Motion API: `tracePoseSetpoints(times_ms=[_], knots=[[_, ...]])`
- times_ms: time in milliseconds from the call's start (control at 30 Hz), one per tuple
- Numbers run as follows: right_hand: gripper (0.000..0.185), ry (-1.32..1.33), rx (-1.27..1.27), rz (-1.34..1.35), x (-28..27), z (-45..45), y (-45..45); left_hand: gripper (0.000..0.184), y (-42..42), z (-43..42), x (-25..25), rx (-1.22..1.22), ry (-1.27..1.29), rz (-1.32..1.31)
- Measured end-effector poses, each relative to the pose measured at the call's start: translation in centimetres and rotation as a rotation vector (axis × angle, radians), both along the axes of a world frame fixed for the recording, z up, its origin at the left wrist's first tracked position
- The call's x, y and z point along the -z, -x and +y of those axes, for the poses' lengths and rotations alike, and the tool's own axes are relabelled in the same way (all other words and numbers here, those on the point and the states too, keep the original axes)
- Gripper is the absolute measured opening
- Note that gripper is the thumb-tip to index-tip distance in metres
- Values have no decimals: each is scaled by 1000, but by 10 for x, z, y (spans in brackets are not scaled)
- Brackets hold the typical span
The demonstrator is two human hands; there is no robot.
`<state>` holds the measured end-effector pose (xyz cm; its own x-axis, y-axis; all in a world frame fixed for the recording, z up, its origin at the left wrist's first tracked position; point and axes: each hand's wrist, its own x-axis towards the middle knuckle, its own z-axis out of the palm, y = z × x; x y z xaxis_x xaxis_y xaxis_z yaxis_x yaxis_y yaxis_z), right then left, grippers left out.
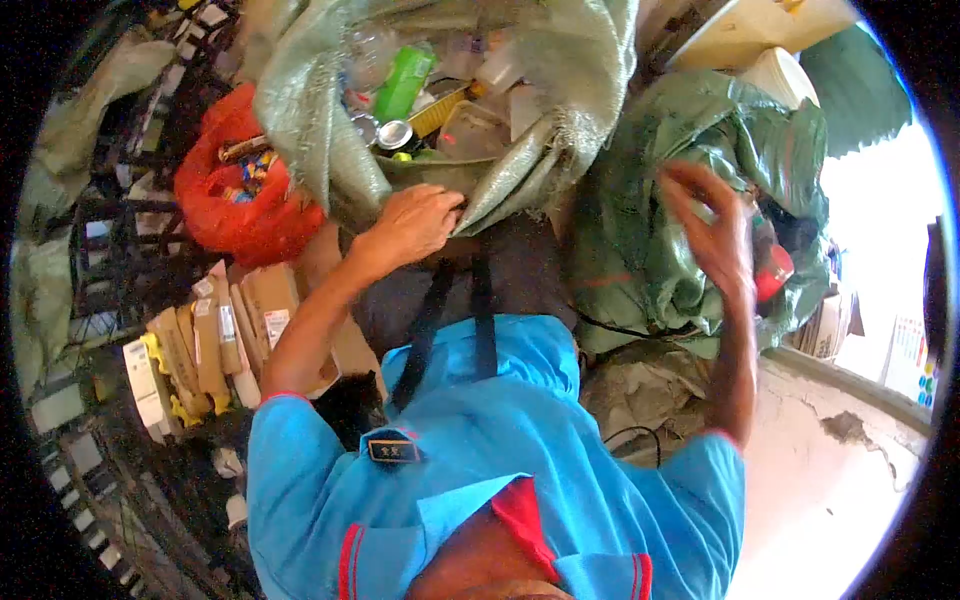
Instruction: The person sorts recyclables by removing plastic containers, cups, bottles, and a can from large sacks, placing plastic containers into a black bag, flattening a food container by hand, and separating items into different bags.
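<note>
A large pale-green woven sack [300, 120] stands in front of me with its mouth wide. Inside it lie a bright green package [405, 82], a clear plastic container [472, 132], a can [394, 134] and other mixed waste. My left hand [412, 228] is closed on the near rim of this sack, the fingers bent over its folded edge. Over a darker green sack [640, 240] on the right hovers my right hand [712, 225], slightly blurred, its thumb and fingers curved and apart with nothing visible between them. A red-lidded item [773, 272] shows beside that wrist.
On the left sits a red bag [235, 205] holding small battery-like pieces. Below it stand flattened cardboard pieces [215, 335] and black plastic crates [110, 240]. A white bucket-like container [785, 78] is at the upper right, and a cracked pale floor [830, 470] at the lower right.
</note>
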<state>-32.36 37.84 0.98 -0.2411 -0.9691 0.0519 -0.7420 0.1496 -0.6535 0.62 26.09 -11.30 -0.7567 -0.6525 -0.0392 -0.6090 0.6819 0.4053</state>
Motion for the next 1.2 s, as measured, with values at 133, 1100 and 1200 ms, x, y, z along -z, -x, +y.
tracePoseSetpoints(times_ms=[133,1100,1200], knots=[[34,-16,-553,86,69,-143,-95,28,2,1,4,35,-41,-185],[19,-103,-577,474,164,-171,-144,24,-19,-101,-1,-166,310,-321],[16,-37,-474,489,164,-174,-135,28,-20,-96,11,-190,342,-36]])
